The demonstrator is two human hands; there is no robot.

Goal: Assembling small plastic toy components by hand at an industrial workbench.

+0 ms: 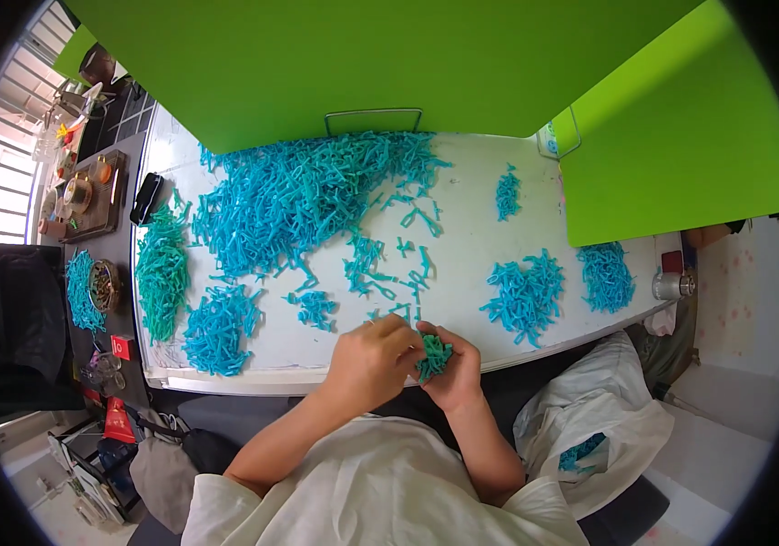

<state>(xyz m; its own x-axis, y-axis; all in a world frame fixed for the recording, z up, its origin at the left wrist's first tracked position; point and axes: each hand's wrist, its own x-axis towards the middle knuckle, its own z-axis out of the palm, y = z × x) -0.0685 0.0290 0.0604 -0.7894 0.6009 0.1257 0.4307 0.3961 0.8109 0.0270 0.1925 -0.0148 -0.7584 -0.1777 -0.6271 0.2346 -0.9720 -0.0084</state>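
Note:
At the table's near edge, my right hand (pixel 458 371) is cupped around a bunch of small green plastic pieces (pixel 434 357). My left hand (pixel 373 358) is beside it, with fingers bent and pinched together at the bunch's left side. What lies between those fingertips, if anything, is hidden. Just beyond my hands, loose green pieces (pixel 366 264) are strewn over the white tabletop (pixel 458 246). A small cluster of blue pieces (pixel 316 310) lies to the left of them. Farther back spreads a large heap of blue and teal pieces (pixel 303 196).
Smaller piles sit around: green (pixel 162 273) and blue (pixel 223 329) at left, blue (pixel 526 296) and another blue (pixel 606 276) at right. Green panels (pixel 362 64) with wire handles stand over the far side. A white bag (pixel 612 414) with blue pieces is at lower right.

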